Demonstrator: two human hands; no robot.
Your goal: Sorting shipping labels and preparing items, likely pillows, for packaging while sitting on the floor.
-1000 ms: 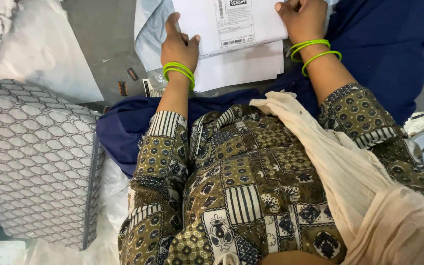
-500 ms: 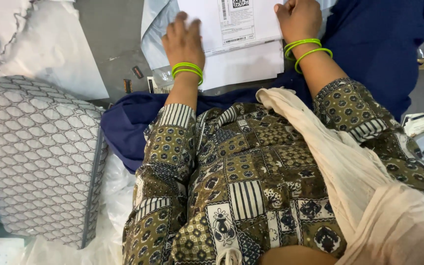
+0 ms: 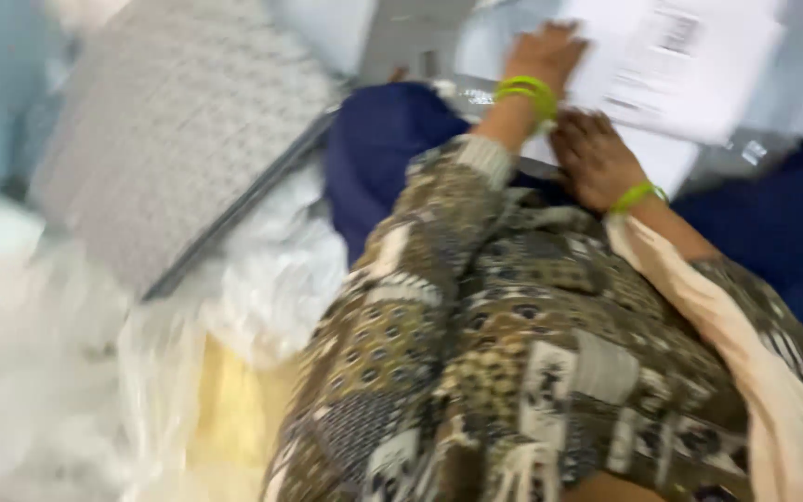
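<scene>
The white sheets (image 3: 690,70) lie in a stack just beyond the knees, loose and unsorted. The left hand (image 3: 543,54) rests flat on their near edge, fingers spread, gripping nothing. The right hand (image 3: 595,160) lies just below them, fingers loosely curled; whether it pinches anything I cannot tell, blur hides it

Blurred downward view. Near top centre, the left hand (image 3: 543,54) lies flat on a white paper sheet (image 3: 671,70). Just below, the right hand (image 3: 595,160) seems to touch the sheet's lower edge. A grey patterned cushion (image 3: 188,121) fills the upper left.
</scene>
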